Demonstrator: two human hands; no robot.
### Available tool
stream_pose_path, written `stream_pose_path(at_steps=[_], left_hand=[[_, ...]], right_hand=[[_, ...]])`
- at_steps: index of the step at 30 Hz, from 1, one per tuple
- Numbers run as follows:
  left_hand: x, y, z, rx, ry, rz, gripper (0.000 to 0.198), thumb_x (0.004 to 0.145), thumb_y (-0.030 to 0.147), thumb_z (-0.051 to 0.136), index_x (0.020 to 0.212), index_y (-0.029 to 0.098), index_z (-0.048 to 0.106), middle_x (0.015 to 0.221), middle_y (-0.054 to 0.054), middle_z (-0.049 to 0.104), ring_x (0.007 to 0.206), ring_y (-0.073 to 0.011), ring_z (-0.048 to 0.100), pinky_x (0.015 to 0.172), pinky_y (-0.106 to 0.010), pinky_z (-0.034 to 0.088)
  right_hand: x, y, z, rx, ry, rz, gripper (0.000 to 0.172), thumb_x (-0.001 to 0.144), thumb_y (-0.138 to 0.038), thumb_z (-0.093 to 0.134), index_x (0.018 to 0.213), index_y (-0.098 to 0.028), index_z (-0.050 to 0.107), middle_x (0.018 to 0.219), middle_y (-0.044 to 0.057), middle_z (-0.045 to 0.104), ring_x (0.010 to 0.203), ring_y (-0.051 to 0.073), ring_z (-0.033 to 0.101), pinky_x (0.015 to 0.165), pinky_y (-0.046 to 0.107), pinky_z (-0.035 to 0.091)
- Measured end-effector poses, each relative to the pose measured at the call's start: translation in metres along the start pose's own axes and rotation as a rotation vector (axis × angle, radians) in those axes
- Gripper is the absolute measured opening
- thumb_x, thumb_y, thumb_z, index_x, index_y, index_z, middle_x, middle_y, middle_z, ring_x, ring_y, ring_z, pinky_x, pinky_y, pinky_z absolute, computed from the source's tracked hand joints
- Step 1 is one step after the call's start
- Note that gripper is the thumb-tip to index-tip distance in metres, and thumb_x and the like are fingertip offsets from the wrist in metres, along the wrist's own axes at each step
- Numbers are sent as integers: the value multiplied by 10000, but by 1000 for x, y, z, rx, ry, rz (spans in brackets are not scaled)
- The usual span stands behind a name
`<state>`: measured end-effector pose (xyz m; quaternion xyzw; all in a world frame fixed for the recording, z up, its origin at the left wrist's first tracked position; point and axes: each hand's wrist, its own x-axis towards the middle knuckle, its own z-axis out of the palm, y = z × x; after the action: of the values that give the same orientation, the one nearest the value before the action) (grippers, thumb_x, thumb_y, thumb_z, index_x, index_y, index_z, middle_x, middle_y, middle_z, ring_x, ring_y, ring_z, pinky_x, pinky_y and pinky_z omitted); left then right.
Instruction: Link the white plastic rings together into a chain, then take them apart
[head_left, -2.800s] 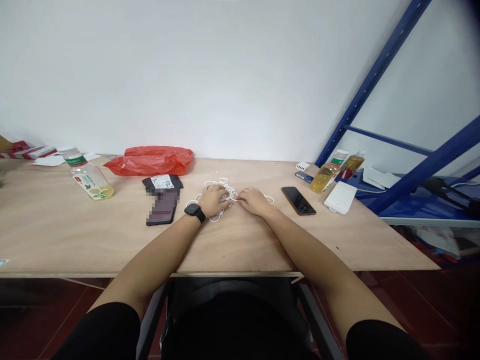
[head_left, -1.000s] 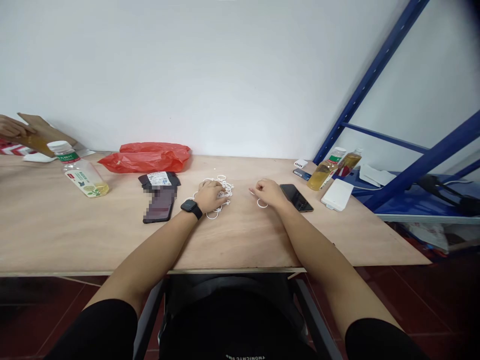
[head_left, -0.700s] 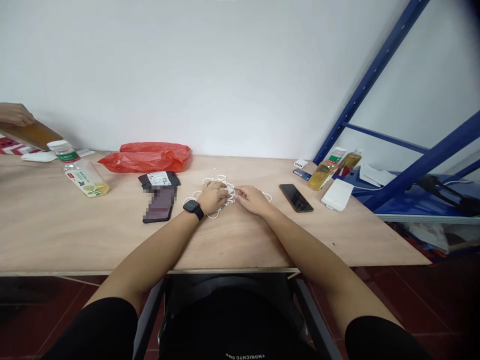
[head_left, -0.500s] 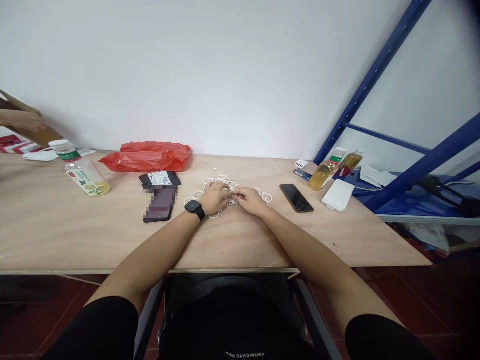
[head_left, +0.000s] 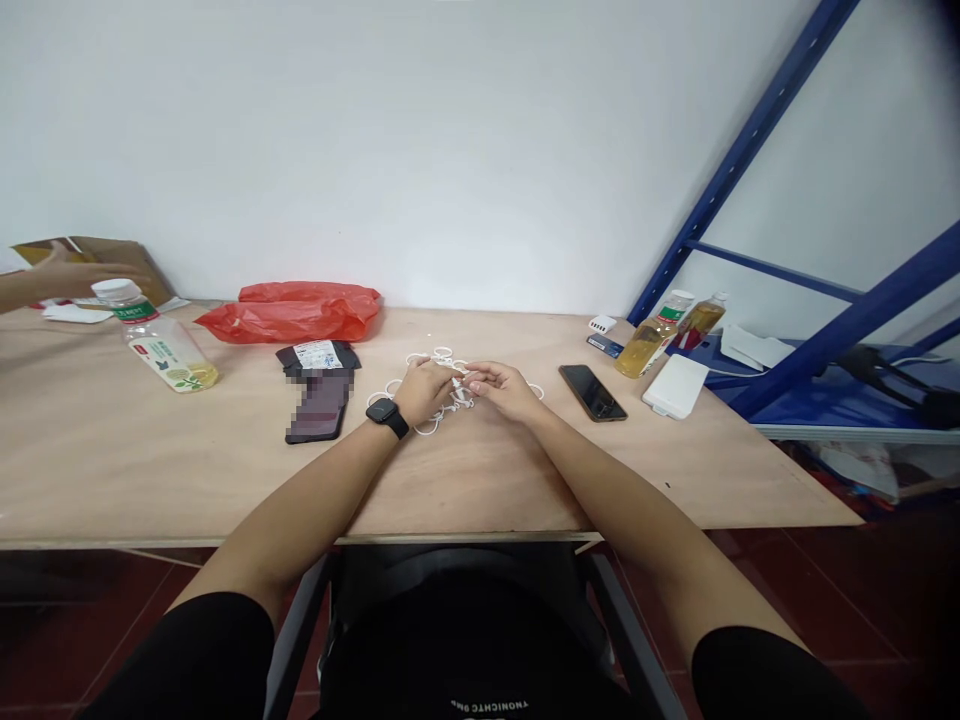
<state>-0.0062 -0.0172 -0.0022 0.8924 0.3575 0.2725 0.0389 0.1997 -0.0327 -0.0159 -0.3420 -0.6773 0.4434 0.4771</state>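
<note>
- White rings point(head_left: 460, 396) were heaped on tbl. point(head_left: 465, 480), prob. for easy reach.
- L hand point(head_left: 424, 388) was laid over some, prob. for steadying; grip hidden, can't be told.
- R hand point(head_left: 506, 390) was half-curled at their edge; hold couldn't be confirmed.

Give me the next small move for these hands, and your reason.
I'd probably ease one of the white rings rightward with the right hand: its fingers are at their edge, the rings overlap, and the left hand covers part of them, seemingly placed to steady the rest.
</note>
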Motion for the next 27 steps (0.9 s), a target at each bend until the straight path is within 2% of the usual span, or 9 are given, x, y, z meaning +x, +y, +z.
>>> stream_pose_path(at_steps=[3, 7, 9, 13, 18, 24, 27], left_hand=[[1, 2, 1, 44, -11, 36, 311, 909, 200, 442, 1094, 246, 687, 1007, -69, 722, 962, -234, 611, 997, -435, 342], [1, 7, 2, 99, -34, 48, 261, 912, 199, 449, 978, 204, 701, 915, -87, 714, 911, -249, 612, 917, -409, 386], [1, 8, 1, 98, -34, 51, 264, 923, 199, 440, 999, 204, 693, 931, -84, 715, 921, -251, 614, 894, -400, 393], [1, 6, 2, 75, -33, 59, 302, 963, 244, 419, 1156, 221, 650, 978, -82, 713, 945, -248, 619, 889, -390, 405], [0, 1, 7, 61, 16, 33, 381, 1008, 323, 367, 1301, 194, 573, 1088, -114, 701, 973, -243, 623, 887, -385, 431], [1, 0, 5, -10, 92, 12, 399, 1005, 369, 386, 1295, 177, 583, 1126, -114, 690, 1043, -246, 605, 930, -398, 437], [1, -6, -1, 31, 111, -47, 363, 986, 383, 425, 1208, 197, 643, 1077, -92, 698, 1019, -253, 598, 938, -426, 422]], right_hand=[[-3, -5, 3, -189, 33, -102, 367, 784, -418, 726, 1106, -240, 713, 1004, 55, 700, 857, 173, 648, 775, 315, 540], [-8, -16, 10, -386, 47, -207, 279, 813, -370, 712, 1063, -252, 745, 970, 53, 685, 773, 155, 614, 723, 302, 519], [-10, -21, 15, -422, 55, -226, 244, 834, -357, 688, 1043, -245, 747, 967, 58, 691, 777, 160, 620, 735, 310, 520], [-10, -24, 16, -425, 80, -197, 172, 858, -346, 653, 954, -233, 739, 937, 49, 714, 832, 181, 648, 772, 319, 523], [-8, -14, 9, -308, 72, -89, 213, 877, -394, 619, 971, -216, 686, 884, 20, 717, 816, 175, 661, 772, 313, 532], [-1, -12, 1, -207, 194, -81, 272, 841, -460, 636, 919, -200, 652, 855, 39, 717, 786, 190, 673, 741, 330, 547], [1, -17, -17, -375, 318, -107, 222, 863, -404, 602, 930, -202, 667, 878, 46, 717, 807, 192, 667, 773, 332, 530]])
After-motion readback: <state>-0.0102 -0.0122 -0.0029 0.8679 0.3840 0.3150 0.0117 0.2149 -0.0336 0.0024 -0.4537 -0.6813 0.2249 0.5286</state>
